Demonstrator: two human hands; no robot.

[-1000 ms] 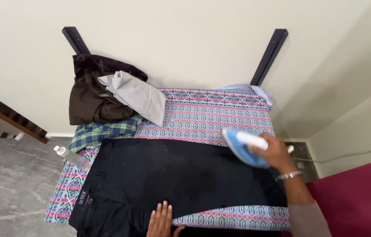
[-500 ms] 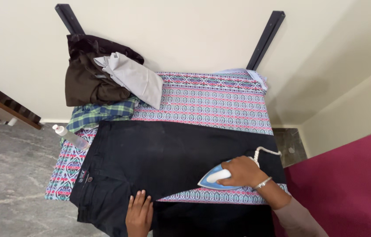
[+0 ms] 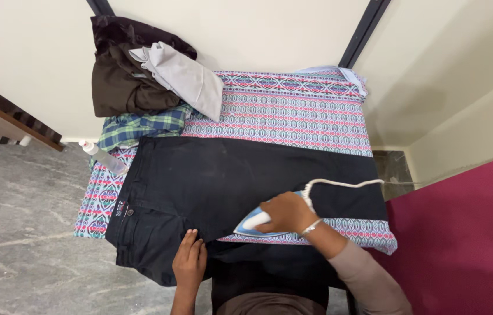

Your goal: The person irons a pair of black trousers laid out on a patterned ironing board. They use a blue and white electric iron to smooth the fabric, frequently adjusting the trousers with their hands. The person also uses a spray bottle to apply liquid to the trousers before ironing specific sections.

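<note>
**Iron on the near hem of black trousers**

The black trousers (image 3: 229,186) lie flat across the patterned surface (image 3: 293,111), waistband to the left; everything else is placed from them. At their near edge, the left hand (image 3: 190,261) rests palm down on the fabric near the crotch seam, fingers (image 3: 191,242) stretched flat and close together, gripping nothing. Just right of it, the right hand (image 3: 284,213) has its fingers wrapped tight around the white handle of a blue iron (image 3: 253,224), whose soleplate sits on the trousers' near edge, tip pointing left. A white cord (image 3: 339,184) loops from the iron's back over the trousers to the right. At the waistband's far left corner lies a clear spray bottle (image 3: 103,157). Beyond the trousers, at the far left, lie a checked shirt (image 3: 141,125), a brown garment (image 3: 124,81) and a grey cloth (image 3: 185,79).
</note>
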